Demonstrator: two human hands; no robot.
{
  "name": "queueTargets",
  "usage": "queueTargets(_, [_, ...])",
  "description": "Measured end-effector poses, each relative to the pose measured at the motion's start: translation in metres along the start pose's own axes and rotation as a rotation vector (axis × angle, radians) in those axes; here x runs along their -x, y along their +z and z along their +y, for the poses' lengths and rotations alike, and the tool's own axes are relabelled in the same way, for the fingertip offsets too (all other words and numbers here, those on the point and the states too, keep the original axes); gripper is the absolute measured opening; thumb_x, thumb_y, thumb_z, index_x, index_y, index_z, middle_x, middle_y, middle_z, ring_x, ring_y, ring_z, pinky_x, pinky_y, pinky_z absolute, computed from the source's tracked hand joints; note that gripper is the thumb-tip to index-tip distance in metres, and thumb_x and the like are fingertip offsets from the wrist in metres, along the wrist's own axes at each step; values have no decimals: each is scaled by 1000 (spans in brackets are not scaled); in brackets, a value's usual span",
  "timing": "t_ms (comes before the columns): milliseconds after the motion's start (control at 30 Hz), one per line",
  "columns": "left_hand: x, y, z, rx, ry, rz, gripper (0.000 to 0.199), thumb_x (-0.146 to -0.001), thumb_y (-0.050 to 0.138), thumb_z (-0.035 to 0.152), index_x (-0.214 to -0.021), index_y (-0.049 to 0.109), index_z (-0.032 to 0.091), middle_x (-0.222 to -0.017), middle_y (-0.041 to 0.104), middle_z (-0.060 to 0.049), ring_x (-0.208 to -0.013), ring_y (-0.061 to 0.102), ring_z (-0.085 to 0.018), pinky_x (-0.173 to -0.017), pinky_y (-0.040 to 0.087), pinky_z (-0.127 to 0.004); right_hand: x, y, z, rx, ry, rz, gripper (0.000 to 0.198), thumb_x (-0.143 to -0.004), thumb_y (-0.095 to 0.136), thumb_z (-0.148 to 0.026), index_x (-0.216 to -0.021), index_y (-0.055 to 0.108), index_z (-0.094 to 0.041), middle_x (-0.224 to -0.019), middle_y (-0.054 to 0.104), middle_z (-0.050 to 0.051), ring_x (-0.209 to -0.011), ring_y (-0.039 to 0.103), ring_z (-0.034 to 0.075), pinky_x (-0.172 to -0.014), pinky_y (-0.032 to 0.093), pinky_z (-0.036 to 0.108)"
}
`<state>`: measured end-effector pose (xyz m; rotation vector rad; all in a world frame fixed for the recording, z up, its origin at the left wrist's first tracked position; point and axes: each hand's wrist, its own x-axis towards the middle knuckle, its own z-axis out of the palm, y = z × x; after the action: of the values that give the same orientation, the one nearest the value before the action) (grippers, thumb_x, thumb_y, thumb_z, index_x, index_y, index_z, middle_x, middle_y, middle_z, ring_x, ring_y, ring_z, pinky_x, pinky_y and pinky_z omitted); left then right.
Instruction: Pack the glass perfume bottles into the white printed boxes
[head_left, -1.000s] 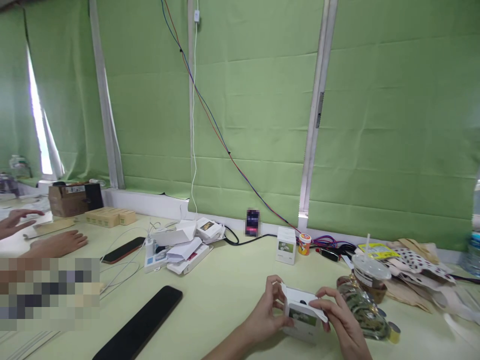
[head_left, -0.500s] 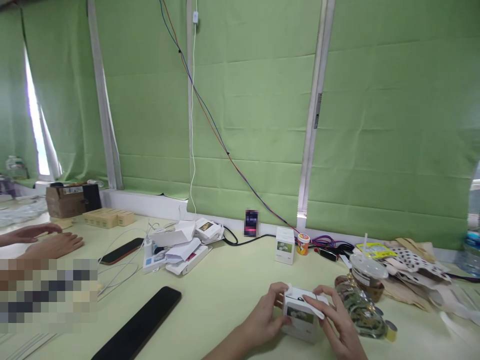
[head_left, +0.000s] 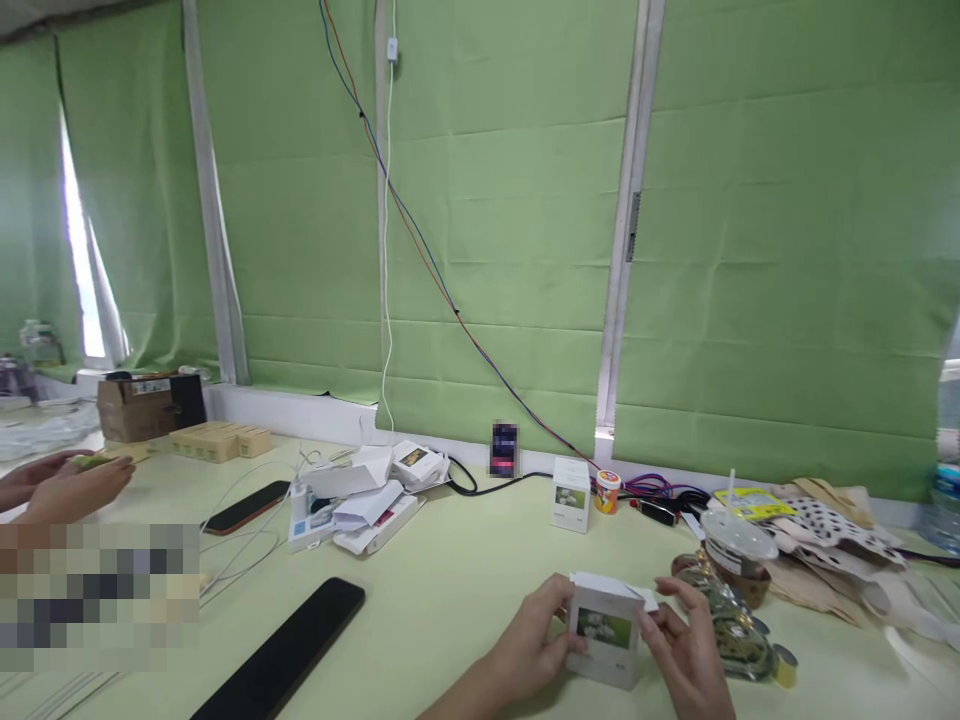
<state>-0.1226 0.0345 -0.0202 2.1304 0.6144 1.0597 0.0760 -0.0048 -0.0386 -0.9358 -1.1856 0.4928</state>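
Note:
A small white cardboard box [head_left: 604,650] with a green-and-white flower picture stands upright on the table, its top edge slightly raised. Gripping its left side is my left hand [head_left: 529,640], thumb across the front and fingers behind. My right hand [head_left: 686,650] is at the upper right corner, its thumb against the box edge and its fingers curled around a white flap [head_left: 648,600]. The inside of the box cannot be seen. Just right of my right hand lie clear-wrapped green coils [head_left: 739,635] and a gold-coloured roll [head_left: 784,665].
A similar white box [head_left: 571,497] and an orange tub [head_left: 607,492] stand behind. A lidded cup [head_left: 739,545] is at right. Opened boxes and papers [head_left: 375,500], a black phone-like slab [head_left: 292,650] and cables lie left. A co-worker's hands [head_left: 82,490] hold something at far left.
The box's front now faces me more squarely and its top flap sits closer to the box. My right hand's fingers have moved back to the corner. The co-worker's hands have lifted.

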Motion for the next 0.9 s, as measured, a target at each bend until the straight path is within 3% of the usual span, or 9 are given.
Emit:
queueTargets(67, [0,1,2,1,-9,5,38,-75,58,5,-109,54,20,-106,61,-4,-93,55,-19,-83,44,-30,-1,2,-2,-100,106,32,37,-81,62,-45,-110,46,-26,-90,55,2,-76,58,17,-68,53,28])
queueTargets(133, [-1,1,4,-6,-22,11,41,-74,59,4,-111,55,20,-106,61,-4,-93,55,-19,-83,44,-30,-2,2,-3,-112,121,41,39,-78,65,-46,-106,48,-25,-89,56,2,-82,57,18,-71,53,27])
queueTargets(433, [-1,0,7,-44,-44,-2,43,-70,60,1,-108,56,20,-103,61,-3,-90,55,-18,-81,43,-28,-4,0,-2,-1,-71,25,30,-82,62,-41,-104,51,-25,-106,50,4,-94,53,18,-81,50,29])
queueTargets(567, [0,0,9,-63,-77,1,41,-70,61,2,-106,56,20,-102,61,-2,-90,54,-18,-82,43,-28,-4,-5,2,86,-29,-58,31,-84,59,-43,-108,51,-25,-104,56,5,-97,55,21,-84,49,32])
queueTargets(900, [1,0,8,-63,-91,-4,38,-72,61,5,-105,53,20,-103,63,-2,-91,56,-18,-83,44,-29,0,-4,-3,266,-106,-12,26,-83,57,-45,-99,60,-25,-96,63,2,-89,57,21,-80,47,31])
